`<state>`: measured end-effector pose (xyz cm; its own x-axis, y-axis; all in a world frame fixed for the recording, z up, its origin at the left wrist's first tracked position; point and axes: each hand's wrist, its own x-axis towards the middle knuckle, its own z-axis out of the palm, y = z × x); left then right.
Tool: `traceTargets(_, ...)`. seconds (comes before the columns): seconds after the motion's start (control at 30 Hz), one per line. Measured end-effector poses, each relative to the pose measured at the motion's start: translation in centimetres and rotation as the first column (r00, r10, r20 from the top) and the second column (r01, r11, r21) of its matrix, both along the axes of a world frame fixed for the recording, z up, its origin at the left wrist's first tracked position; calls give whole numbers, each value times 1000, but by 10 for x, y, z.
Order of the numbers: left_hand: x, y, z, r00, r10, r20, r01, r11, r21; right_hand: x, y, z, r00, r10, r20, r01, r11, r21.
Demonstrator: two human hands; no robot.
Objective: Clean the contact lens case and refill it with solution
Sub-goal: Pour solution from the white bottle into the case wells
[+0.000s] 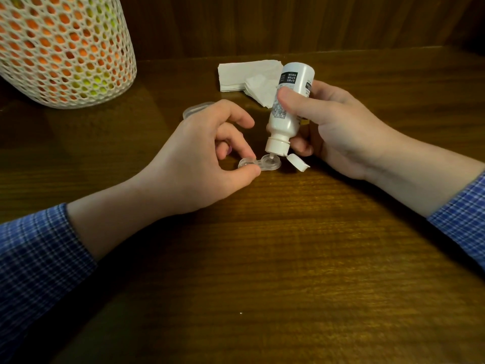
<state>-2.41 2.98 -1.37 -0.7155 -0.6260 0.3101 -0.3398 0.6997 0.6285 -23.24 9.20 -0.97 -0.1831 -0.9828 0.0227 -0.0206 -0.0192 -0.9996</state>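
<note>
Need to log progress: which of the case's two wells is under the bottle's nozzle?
The well nearer the right hand; the bottle tips over it. The left hand pinches the other well.

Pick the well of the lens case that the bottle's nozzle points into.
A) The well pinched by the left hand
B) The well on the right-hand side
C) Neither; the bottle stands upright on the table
B: the right hand tips the bottle nozzle-down over the lens case's right-side well, while the left hand pinches the other end.

I see both forearms bare, with blue-and-white checked shirt sleeves [39,245] pushed back above the wrists.
</note>
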Motion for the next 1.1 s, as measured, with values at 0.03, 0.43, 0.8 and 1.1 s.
traceTargets(0.03, 0, 0, 0, 1000, 1, -2, -1, 1000, 6, 0, 0, 0, 1000, -7, 1, 7, 1000, 4)
traceTargets(0.43, 0, 0, 0, 1000, -5, 6, 4, 1000, 16, 0, 0, 3, 1000, -24, 5, 24, 999, 44)
traceTargets(0.8, 0, 0, -1, 1000, -21, 5, 21, 1000, 7, 2, 1, 3, 999, -33, -4, 33, 999, 41)
traceTargets(1.1, 0, 2, 1, 1000, -23, 15, 23, 1000, 11, 3, 2, 5, 999, -36, -7, 36, 998, 54)
